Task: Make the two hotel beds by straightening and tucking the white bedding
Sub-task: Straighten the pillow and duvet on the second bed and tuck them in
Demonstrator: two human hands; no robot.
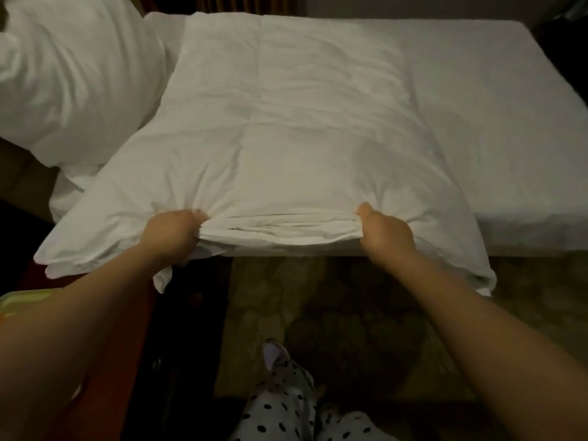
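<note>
A folded white duvet [286, 128] lies across the left part of the bed [496, 128], its near edge hanging over the bed's front side. My left hand [173, 232] grips a bunched fold of that near edge. My right hand [386, 232] grips the same edge further right, with the cloth stretched between the two fists. The duvet's near corners droop at the left and right below the mattress edge. The right half of the bed shows only a smooth white sheet.
A large white pillow [70, 78] lies at the upper left, overlapping the duvet's left side. Patterned carpet [334, 313] runs below the bed edge. My dotted trouser legs and a shoe [273, 354] stand near the bottom. A dark red piece of furniture [133, 345] is at the lower left.
</note>
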